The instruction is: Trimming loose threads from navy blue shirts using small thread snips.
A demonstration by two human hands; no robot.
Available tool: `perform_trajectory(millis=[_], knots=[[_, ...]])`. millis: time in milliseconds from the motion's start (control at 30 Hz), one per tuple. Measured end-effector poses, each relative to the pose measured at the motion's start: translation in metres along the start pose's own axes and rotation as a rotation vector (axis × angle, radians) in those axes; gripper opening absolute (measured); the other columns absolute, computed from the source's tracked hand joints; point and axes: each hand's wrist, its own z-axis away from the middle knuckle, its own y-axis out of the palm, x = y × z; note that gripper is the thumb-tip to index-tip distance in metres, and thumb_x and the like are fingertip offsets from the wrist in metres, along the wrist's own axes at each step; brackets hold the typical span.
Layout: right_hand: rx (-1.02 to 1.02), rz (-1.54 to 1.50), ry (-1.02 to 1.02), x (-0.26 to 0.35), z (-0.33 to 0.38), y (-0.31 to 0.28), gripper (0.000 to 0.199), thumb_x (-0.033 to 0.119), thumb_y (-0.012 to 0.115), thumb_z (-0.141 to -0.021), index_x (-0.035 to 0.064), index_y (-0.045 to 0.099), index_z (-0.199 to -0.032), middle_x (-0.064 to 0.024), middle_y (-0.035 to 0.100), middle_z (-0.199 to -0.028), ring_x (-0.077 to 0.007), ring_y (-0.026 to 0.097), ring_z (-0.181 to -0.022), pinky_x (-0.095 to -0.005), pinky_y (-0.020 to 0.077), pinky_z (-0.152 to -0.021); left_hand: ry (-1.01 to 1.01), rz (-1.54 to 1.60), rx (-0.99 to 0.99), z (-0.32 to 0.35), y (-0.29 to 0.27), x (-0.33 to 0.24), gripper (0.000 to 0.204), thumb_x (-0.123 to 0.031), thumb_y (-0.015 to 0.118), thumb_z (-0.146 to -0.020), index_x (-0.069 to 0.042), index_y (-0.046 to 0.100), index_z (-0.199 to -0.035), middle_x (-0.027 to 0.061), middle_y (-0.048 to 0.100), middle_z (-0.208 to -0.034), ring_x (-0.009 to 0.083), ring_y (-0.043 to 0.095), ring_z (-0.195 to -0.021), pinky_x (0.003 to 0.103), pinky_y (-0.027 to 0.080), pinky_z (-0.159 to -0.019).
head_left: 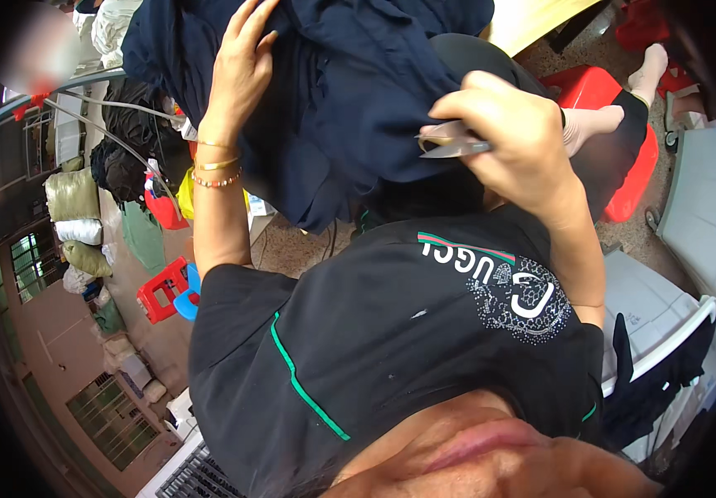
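Dark navy garment (349, 91): bunched cloth, held up before you in the upper middle of the view, draped over your lap; no bench carries it.

Left hand (241, 62): yours, laid flat on the garment's upper left folds, fingers (246, 21) spread and slack, pressing the cloth rather than pinching it. Thin gold bangles and a bead bracelet (217, 170) sit on that wrist.

Right hand (515, 137): yours, curled into a fist at the garment's right edge, fingers wrapped tight around small metal thread snips (449, 145). The blades point left and touch the cloth's edge.

Black shirt (391, 332): yours, with green piping and a stud-work emblem, filling the lower middle.

Red plastic stool (615, 108): upper right, on the floor, beside a foot in a pale sock (594, 124).

Small red stool (158, 290): left, on the floor, well apart from the garment, with a blue item just beside it.

Stuffed sacks (75, 216): stacked at the far left.

White plastic crate (665, 315): right, dark cloth hanging over its rim.
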Motion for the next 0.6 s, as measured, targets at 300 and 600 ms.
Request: perform_trajectory(millis=[300, 600], knots=[[-0.648, -1.293, 0.297, -0.043, 0.084, -0.073, 0.034, 0.034, 0.065, -0.094, 0.0052, 0.049, -0.101, -0.0100, 0.057, -0.097, -0.0205, 0.057, -0.098, -0.0352, 0.0456, -0.089, -0.059, 0.155, 0.027, -0.065, 0.010, -0.031, 0.066, -0.005, 0.072, -0.083, -0.008, 0.046, -0.144, 0.0192, 0.044, -0.147, 0.0368, 0.042, -0.137, 0.038, 0.035, -0.113], [-0.580, -1.757, 0.301, -0.052, 0.103, -0.093, 0.040, 0.030, 0.072, -0.087, 0.0061, 0.061, -0.117, -0.0110, 0.065, -0.117, -0.0245, 0.057, -0.118, -0.0434, 0.0392, -0.107, 0.290, 0.006, -0.125, -0.105, 0.036, 0.013, 0.021, -0.013, 0.068, -0.089, -0.004, 0.061, -0.107, 0.0093, 0.062, -0.111, 0.0283, 0.057, -0.116, 0.037, 0.040, -0.107]])
